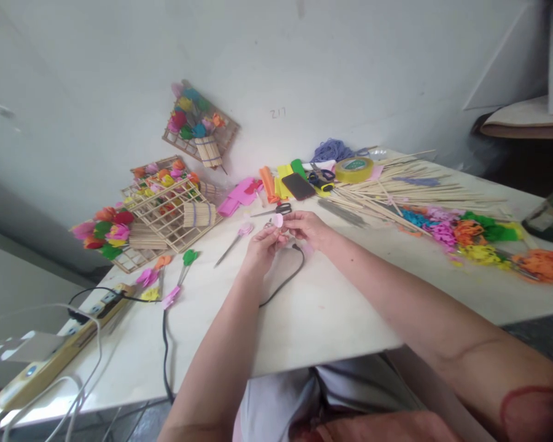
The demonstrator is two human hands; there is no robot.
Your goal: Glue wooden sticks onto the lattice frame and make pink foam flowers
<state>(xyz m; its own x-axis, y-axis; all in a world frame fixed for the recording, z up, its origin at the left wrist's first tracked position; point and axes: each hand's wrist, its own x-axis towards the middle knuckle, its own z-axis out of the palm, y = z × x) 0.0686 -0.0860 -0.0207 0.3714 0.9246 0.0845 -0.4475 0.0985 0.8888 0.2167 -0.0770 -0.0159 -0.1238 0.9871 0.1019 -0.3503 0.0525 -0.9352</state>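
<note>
White wall (350, 67) backs a pale table (332, 313) with a phone (298, 186) on it. On the phone's near side, the left hand (265, 241) pinches a pink petal (278, 219); the right hand (305, 227) meets it, though I cannot tell whether it grips. Scissors (283, 209) lie just before the phone, yellow tape (354, 175) right of it.

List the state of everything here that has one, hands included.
Left hand: pinching pale pink petal.
Right hand: at the petal, grip unclear.
Black-handled scissors: lying flat, blades apparently closed.
Smartphone: lying down, screen dark.
Power strip: white adapter plugged in.
Tape roll: lying flat.
Bamboo sticks: loose, spread out.
Purple cord: heaped in a tangle.
Upper flower-decorated lattice: tilted, against the wall.
</note>
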